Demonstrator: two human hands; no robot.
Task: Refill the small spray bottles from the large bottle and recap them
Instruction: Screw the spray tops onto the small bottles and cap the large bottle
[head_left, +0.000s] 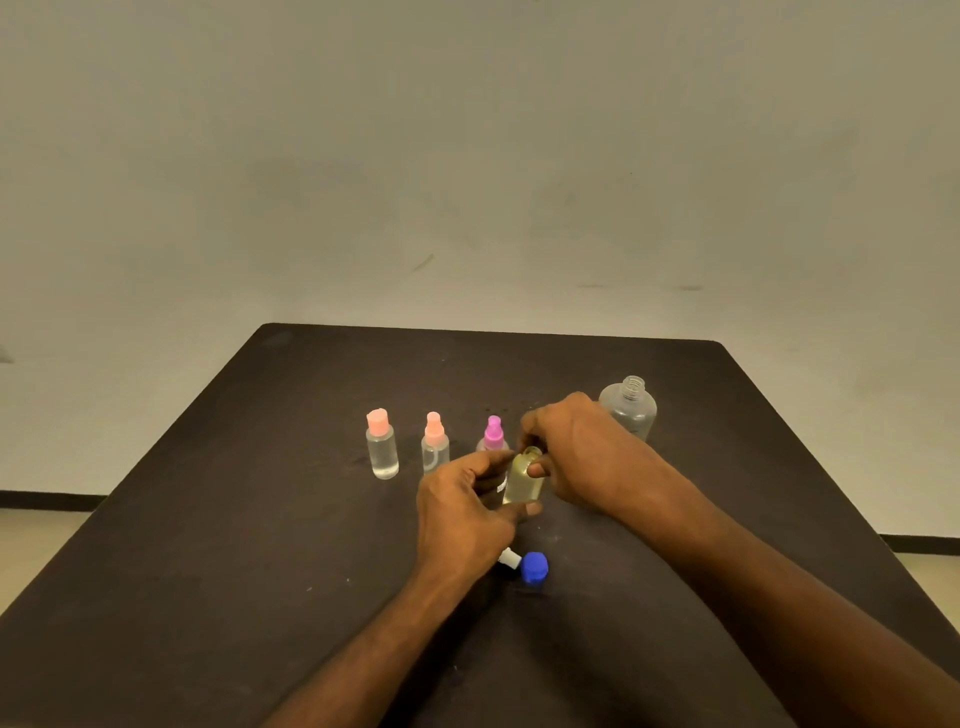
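Centre of frame: the left hand (462, 514) wraps the body of a small uncapped bottle (523, 480) of yellowish liquid, upright; the right hand (576, 449) pinches its neck. Left of it stand three capped small bottles (434, 444) of clear liquid. The large bottle (628, 408), open-topped, stands right. A blue cap (535, 566) lies nearer. Bare dark table (208, 519) surrounds all.

Standing upright in a row on the dark table: three capped small bottles (383, 447) (435, 446) (493, 435) holding clear liquid, a fourth small bottle (522, 479) sitting open-necked, the large bottle (628, 409) standing uncapped far right, a blue cap (535, 567) lying nearer.
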